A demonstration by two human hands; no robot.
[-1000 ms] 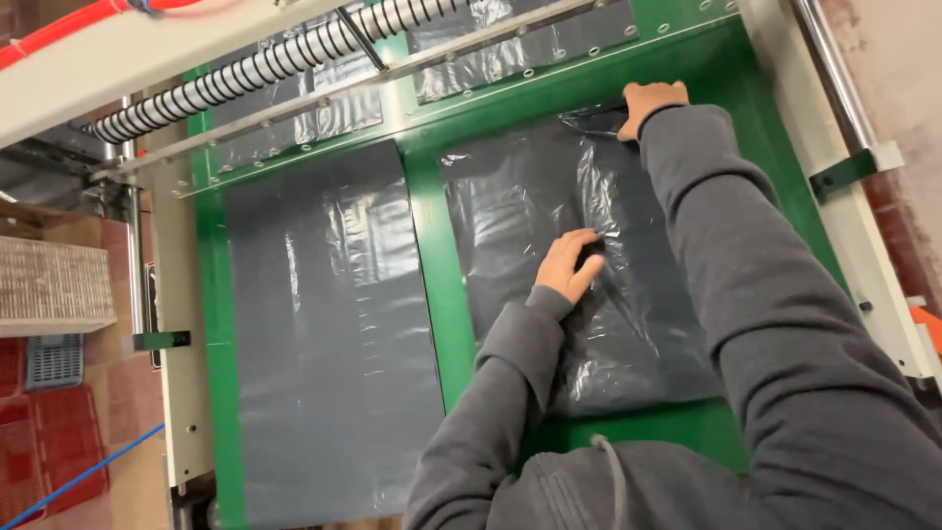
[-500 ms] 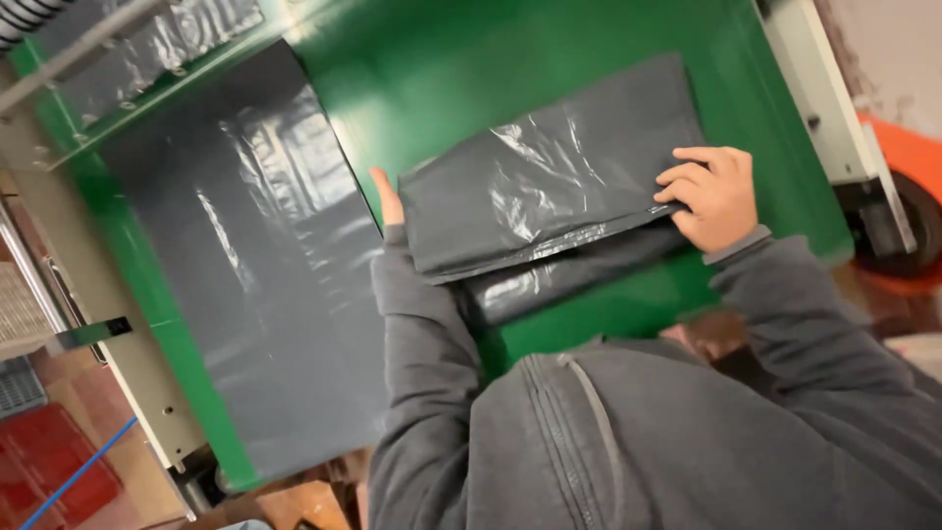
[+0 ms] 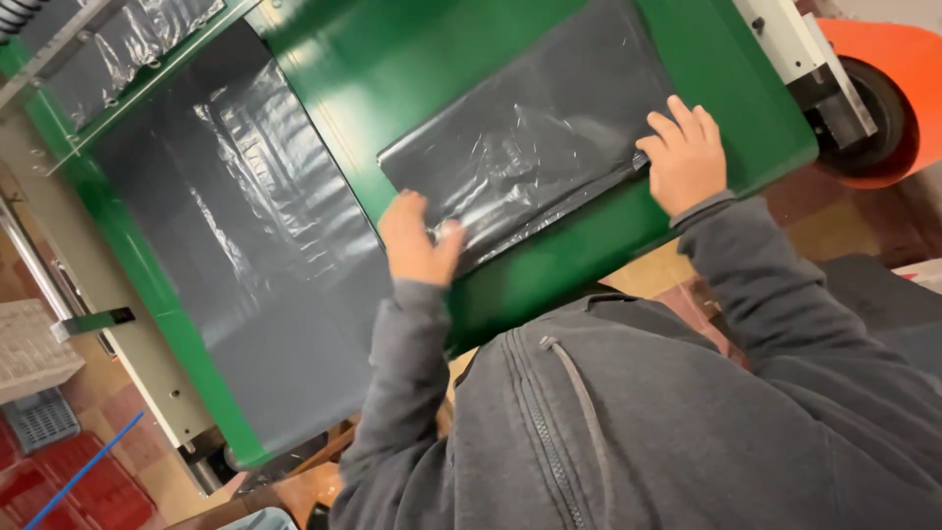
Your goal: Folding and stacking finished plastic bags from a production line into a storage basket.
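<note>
The green surface [image 3: 422,59] fills most of the frame, running on a slant from the upper left down to the lower centre, with a pale metal frame [image 3: 118,324] along its left edge. On its left half lies a long dark grey plastic sheet [image 3: 226,265], flat and glossy, reaching from the upper left of the frame down to the surface's near edge at lower left. At the very top left, more wrinkled dark plastic [image 3: 98,49] sits behind a metal bar.

Your grey hooded top [image 3: 638,422] takes up the lower right of the frame, both sleeves reaching up onto the surface.

The folded dark grey plastic bag [image 3: 530,137] lies in the upper centre of the frame, on the right half of the surface, well apart from nothing but a green strip that separates it from the long sheet. Its lower edge shows stacked layers.

At the upper right corner an orange wheel-shaped part [image 3: 883,88] stands just beyond the surface's end.

Your right hand [image 3: 684,157] lies on the bag's right end, fingers spread wide and flat, pressing rather than gripping. Your left hand [image 3: 417,240] is at the bag's lower left corner, thumb and fingers closed narrowly on the plastic's edge.

At lower left, red crates [image 3: 59,481] sit on the floor.
</note>
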